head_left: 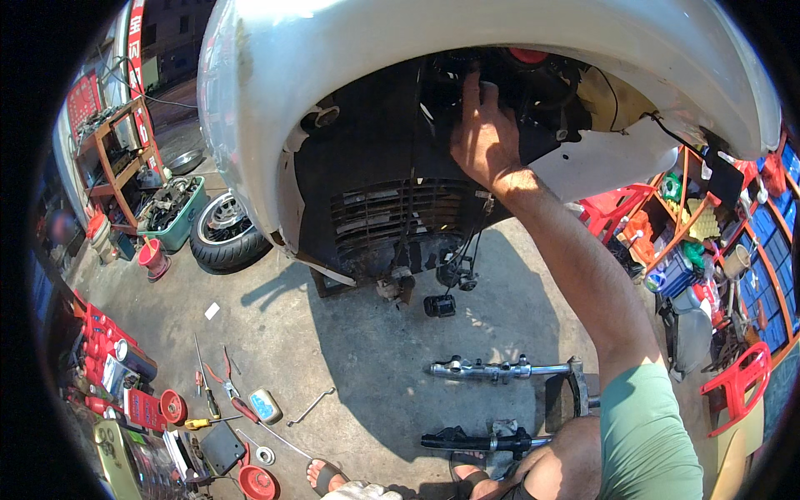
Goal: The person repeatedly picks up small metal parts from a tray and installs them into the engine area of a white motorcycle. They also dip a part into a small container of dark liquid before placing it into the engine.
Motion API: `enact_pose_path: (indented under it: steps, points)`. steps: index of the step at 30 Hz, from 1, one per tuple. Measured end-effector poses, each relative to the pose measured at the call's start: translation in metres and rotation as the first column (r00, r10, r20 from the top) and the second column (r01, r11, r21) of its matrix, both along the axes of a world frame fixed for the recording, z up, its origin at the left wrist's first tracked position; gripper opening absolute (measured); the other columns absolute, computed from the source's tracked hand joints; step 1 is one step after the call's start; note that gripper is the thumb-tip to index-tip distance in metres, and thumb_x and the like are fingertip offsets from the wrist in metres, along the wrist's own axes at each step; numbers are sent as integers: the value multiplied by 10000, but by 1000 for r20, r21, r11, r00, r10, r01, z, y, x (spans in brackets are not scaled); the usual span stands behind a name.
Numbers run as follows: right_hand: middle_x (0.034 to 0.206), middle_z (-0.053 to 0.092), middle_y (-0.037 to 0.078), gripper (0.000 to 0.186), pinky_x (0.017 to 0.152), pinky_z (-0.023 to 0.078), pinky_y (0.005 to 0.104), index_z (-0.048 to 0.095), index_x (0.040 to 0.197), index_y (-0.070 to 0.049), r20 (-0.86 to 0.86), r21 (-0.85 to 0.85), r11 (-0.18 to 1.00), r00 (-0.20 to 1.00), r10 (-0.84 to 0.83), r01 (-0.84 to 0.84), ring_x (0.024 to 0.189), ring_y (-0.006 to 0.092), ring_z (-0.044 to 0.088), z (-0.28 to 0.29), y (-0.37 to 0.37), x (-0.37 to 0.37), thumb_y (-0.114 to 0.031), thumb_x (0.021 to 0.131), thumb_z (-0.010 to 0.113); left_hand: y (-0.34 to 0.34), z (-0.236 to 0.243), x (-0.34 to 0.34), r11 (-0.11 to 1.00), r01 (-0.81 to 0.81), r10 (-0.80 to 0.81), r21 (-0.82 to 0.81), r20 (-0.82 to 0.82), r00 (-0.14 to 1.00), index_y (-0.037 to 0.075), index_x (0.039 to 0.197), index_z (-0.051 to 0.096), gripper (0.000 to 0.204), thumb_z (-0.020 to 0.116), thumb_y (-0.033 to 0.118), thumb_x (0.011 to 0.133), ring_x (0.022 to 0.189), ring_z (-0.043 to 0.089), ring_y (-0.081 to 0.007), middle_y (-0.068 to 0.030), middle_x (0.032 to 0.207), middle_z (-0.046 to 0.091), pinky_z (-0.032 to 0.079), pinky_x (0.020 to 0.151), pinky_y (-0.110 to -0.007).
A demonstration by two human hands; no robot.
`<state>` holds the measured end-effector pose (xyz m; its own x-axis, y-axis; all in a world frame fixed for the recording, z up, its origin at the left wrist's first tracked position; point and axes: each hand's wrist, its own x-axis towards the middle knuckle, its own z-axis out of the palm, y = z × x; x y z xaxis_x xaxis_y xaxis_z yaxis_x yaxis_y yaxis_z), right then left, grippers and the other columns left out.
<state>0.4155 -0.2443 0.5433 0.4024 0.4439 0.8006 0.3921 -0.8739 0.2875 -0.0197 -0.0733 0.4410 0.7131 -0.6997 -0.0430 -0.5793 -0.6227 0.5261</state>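
My right hand (486, 137) reaches up into the dark hollow under the white front body panel (250, 108) of a scooter. Its index finger stretches upward, touching or close to dark parts (458, 71) there; the fingertips are partly lost in shadow. I see nothing held in it. A red round part (527, 56) shows just beyond the hand. Lower down sits a slatted black grille (408, 212), and brake calipers (440, 305) dangle below on thin lines. My left hand is out of the picture.
A front fork (483, 369) lies on the concrete before me. A wheel with its tyre (225, 233) rests at left. Screwdrivers (212, 404), pliers (229, 385) and red bowls (258, 482) lie lower left. Red chairs (740, 383) and cluttered shelves (687, 200) stand at right.
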Motion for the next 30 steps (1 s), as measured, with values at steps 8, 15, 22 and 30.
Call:
enact_pose_path:
  steps: [8, 15, 22, 30]
  points:
    - [1315, 531, 260, 889, 897, 551, 473, 322, 1561, 49, -18, 66, 996, 998, 61, -59, 1067, 417, 653, 4, -1, 6, -174, 807, 738, 1, -1, -2, 1000, -24, 24, 2, -17, 1000, 43, 982, 641, 156, 570, 163, 912, 794, 653, -333, -156, 845, 648, 506, 714, -455]
    - [1301, 529, 273, 898, 880, 552, 479, 314, 1565, 50, -21, 72, 995, 998, 66, -65, 1036, 422, 660, 3, -1, 9, -148, 796, 733, 3, 0, -2, 1000, -16, 16, -2, -15, 1000, 48, 974, 643, 150, 577, 164, 907, 785, 647, -334, -152, 834, 643, 500, 709, -453]
    - [1318, 524, 264, 891, 915, 542, 468, 313, 1567, 43, -2, 72, 995, 998, 62, -62, 1067, 424, 648, 2, -5, 5, -143, 797, 724, 3, 0, -1, 1000, -16, 16, -26, -24, 1000, 44, 973, 645, 151, 580, 164, 909, 775, 650, -331, -153, 819, 644, 501, 705, -454]
    - [1318, 508, 248, 919, 907, 540, 467, 303, 1562, 48, 21, 39, 999, 999, 28, -29, 1055, 415, 649, 5, -6, 6, -153, 780, 742, 2, -9, -5, 997, -71, 70, -21, -37, 997, 31, 980, 646, 158, 582, 154, 905, 739, 661, -343, -158, 768, 646, 516, 675, -456]
